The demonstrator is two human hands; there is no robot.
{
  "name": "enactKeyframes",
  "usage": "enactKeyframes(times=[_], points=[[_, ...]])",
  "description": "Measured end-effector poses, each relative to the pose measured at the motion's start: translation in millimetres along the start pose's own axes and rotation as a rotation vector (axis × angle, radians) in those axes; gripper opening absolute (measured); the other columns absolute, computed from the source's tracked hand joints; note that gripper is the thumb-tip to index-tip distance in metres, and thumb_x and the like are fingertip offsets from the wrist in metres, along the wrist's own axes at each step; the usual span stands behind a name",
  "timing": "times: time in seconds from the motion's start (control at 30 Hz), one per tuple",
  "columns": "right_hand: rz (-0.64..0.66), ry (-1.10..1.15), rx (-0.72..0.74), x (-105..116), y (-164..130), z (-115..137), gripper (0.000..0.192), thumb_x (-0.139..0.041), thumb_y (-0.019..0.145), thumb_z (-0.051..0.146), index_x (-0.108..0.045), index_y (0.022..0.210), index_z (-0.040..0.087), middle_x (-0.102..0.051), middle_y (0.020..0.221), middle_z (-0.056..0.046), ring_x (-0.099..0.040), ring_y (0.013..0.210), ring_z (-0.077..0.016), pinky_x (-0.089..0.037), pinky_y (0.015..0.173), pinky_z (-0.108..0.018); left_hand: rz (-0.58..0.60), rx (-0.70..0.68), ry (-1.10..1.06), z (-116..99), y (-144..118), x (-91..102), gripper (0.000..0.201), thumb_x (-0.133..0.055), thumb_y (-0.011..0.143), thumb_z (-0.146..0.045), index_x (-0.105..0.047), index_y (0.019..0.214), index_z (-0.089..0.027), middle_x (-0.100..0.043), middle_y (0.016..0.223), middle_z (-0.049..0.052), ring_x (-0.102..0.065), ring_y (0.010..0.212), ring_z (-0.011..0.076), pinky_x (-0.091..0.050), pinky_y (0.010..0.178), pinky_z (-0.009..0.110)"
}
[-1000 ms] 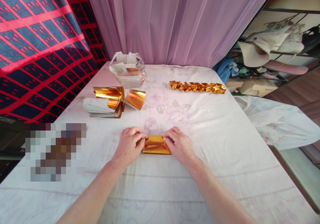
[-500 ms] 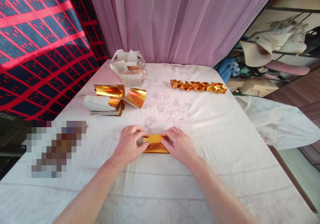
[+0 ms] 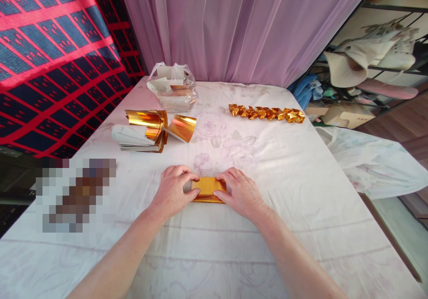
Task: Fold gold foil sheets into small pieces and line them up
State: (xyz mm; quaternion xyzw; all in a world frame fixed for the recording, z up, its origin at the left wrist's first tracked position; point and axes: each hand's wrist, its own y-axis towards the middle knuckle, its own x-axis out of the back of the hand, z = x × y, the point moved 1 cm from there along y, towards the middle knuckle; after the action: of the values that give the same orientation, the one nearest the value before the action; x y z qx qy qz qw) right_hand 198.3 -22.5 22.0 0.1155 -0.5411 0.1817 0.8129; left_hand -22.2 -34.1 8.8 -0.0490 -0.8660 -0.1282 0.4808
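Observation:
A folded sheet of gold foil paper (image 3: pixel 207 189) lies flat on the table near the middle. My left hand (image 3: pixel 175 187) grips its left end, thumb on top and fingertips at the far edge. At the right end my right hand (image 3: pixel 241 191) does the same, its thumb pressed on the gold face. Beyond my left hand stands a curled stack of gold and white foil paper sheets (image 3: pixel 142 139), with a loose gold sheet (image 3: pixel 183 128) beside it. To the far right rests a row of folded gold foil pieces (image 3: pixel 265 113).
A clear plastic bag (image 3: pixel 174 100) with papers inside stands at the back left. The table wears a white flowered cloth (image 3: pixel 214 250). A purple curtain (image 3: pixel 214 31) hangs behind. Shelves with a cap (image 3: pixel 347 67) and a white bag (image 3: pixel 384 165) are at the right. A blurred patch covers the left side.
My right thumb has shifted slightly left along the gold paper. Both hands otherwise keep their places at its ends. The view has tilted a little.

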Motion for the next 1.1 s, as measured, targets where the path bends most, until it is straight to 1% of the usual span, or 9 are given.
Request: enactKeyframes(times=[0.2,0.47,0.63,0.83,0.97,1.1], points=[[0.043,0.014,0.02,4,-1,1,0.035,-0.078,0.078,0.035,-0.064,0.108,0.024,-0.062,0.107,-0.006,-0.06,0.103,-0.0238,-0.048,0.086,-0.037,0.014,0.008,-0.005,0,0,0.9,0.023,-0.076,0.071,-0.024,-0.074,0.094,-0.029,-0.064,0.101,0.001,-0.057,0.102,0.0243,-0.04,0.098,0.046],[0.064,0.029,0.067,5,-2,-3,0.044,-0.081,0.074,0.037,-0.063,0.113,0.025,-0.06,0.108,-0.005,-0.058,0.103,-0.0229,-0.048,0.086,-0.036,0.019,0.002,0.003,0,0,0.4,0.022,-0.075,0.073,-0.024,-0.074,0.095,-0.029,-0.065,0.101,0.0,-0.056,0.102,0.0238,-0.041,0.097,0.045],[0.107,0.036,0.084,7,-3,-5,0.049,-0.082,0.074,0.036,-0.063,0.117,0.024,-0.059,0.114,-0.006,-0.058,0.107,-0.0245,-0.048,0.089,-0.039,0.004,-0.014,0.007,2,0,-0.4,0.021,-0.074,0.075,-0.025,-0.073,0.095,-0.03,-0.064,0.101,0.0,-0.056,0.102,0.0234,-0.041,0.098,0.044],[0.145,0.091,0.121,11,-5,-11,0.057,-0.083,0.073,0.03,-0.06,0.125,0.026,-0.058,0.119,-0.006,-0.057,0.11,-0.0238,-0.047,0.095,-0.04,0.002,-0.028,0.001,4,-1,-1.6,0.02,-0.074,0.076,-0.027,-0.073,0.096,-0.03,-0.064,0.101,0.001,-0.057,0.103,0.0234,-0.04,0.098,0.044],[0.168,0.136,0.127,14,-6,-13,0.057,-0.082,0.072,0.026,-0.059,0.125,0.028,-0.057,0.121,-0.005,-0.057,0.113,-0.0225,-0.046,0.098,-0.039,0.005,-0.03,0.002,4,0,-1.2,0.021,-0.074,0.076,-0.027,-0.073,0.096,-0.03,-0.064,0.101,0.001,-0.057,0.102,0.0233,-0.041,0.098,0.044],[0.204,0.184,0.137,17,-6,-15,0.056,-0.08,0.072,0.021,-0.06,0.124,0.025,-0.057,0.122,-0.005,-0.056,0.114,-0.0216,-0.046,0.101,-0.038,0.011,-0.032,0.003,4,0,-1.0,0.022,-0.075,0.075,-0.026,-0.073,0.096,-0.03,-0.064,0.101,0.0,-0.057,0.102,0.0232,-0.04,0.099,0.045]])
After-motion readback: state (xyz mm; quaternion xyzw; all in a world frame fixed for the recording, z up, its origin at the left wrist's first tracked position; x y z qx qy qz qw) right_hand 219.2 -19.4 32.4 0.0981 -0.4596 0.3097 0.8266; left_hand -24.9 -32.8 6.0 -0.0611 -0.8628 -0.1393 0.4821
